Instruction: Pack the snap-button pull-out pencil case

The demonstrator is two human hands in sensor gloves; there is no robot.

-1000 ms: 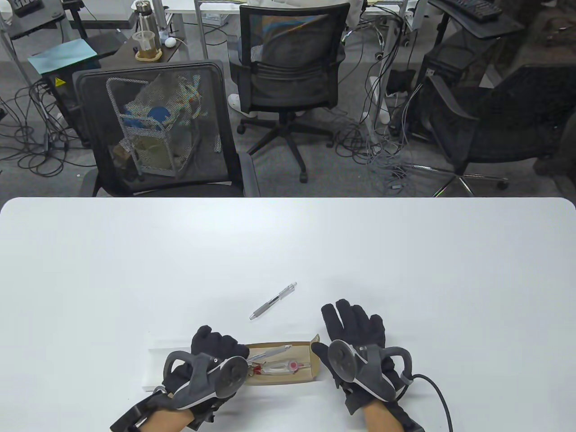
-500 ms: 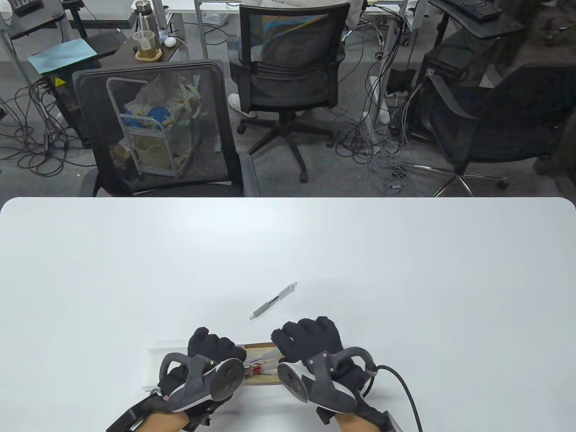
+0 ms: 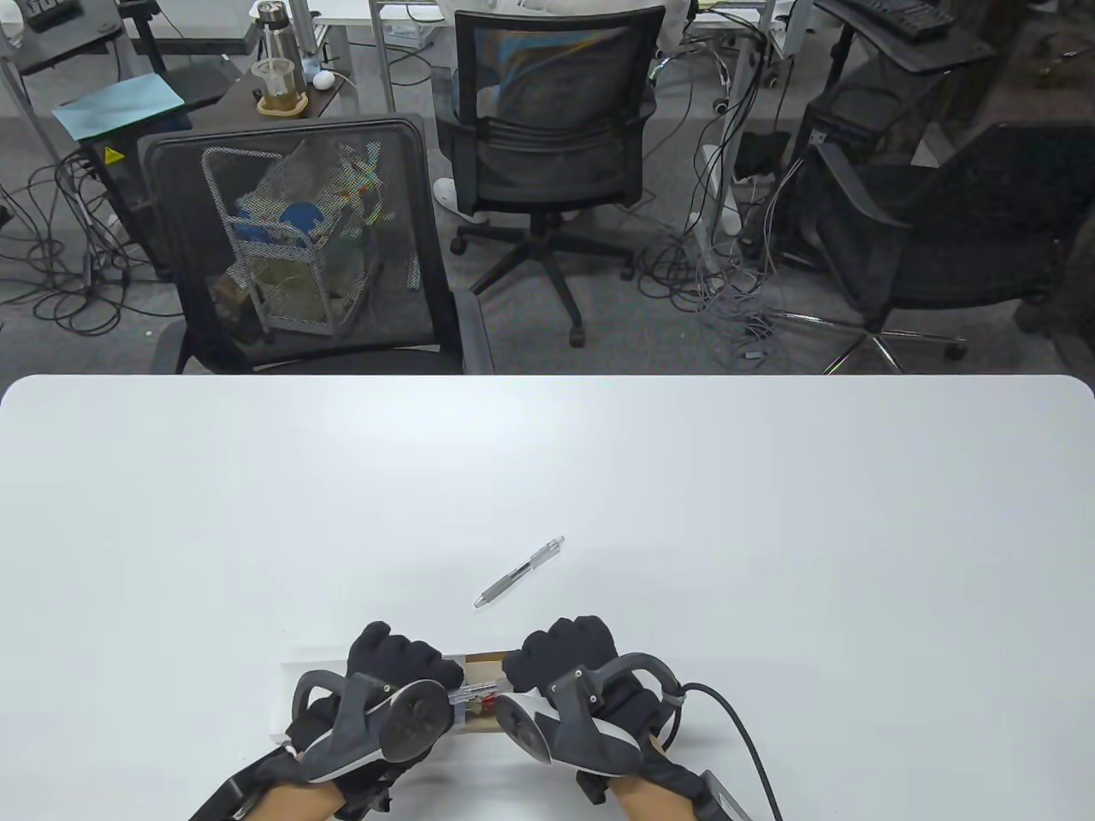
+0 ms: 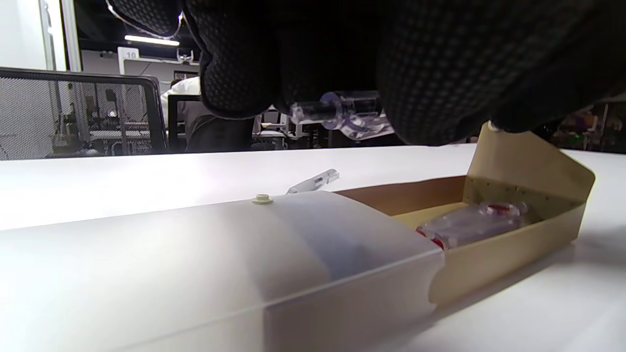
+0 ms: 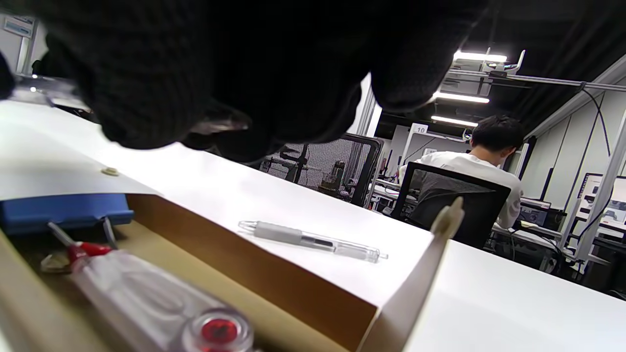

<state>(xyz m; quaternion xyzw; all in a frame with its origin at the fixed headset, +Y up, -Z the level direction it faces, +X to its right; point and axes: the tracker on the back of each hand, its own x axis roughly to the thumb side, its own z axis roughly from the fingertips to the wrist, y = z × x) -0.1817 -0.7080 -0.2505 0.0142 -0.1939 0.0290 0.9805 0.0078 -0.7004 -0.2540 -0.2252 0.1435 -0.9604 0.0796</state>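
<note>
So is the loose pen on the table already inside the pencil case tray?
No, the pen lies on the bare table, apart from the brown tray.

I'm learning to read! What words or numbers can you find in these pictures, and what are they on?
"10": on a small white hanging sign in the background, right wrist view.
"10": on the same kind of white sign, left wrist view.
Yellow triangle warning sticker on a black cabinet: a symbol, too small to read.
The grey-grip clear pen and the translucent white pencil case sleeve show no readable text.

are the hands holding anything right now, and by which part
Yes: a clear plastic pen spans between both gloved hands above the open brown cardboard tray. The left hand and right hand each pinch one end; which end is hidden.
</note>
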